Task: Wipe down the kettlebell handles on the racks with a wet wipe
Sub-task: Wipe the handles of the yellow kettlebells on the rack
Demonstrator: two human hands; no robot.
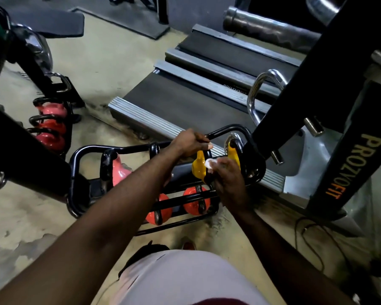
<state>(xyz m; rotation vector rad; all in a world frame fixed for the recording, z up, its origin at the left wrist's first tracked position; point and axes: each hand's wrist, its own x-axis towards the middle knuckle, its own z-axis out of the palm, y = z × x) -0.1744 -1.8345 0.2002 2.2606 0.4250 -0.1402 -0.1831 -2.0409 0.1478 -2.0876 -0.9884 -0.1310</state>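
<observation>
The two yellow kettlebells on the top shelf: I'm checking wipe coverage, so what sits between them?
In the head view, the right hand holding the white wet wipe sits between the yellow kettlebells.

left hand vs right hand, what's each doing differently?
The left hand grips the black tubular steel rack rail with nothing else in it; the right hand holds a white wet wipe against the yellow kettlebell. Left sits higher and farther out, right lower. Both are bare and reach the same rack.

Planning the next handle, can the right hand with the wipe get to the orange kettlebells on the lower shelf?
Probably yes: the orange kettlebells sit just below the right hand, though a rack bar crosses them.
</observation>
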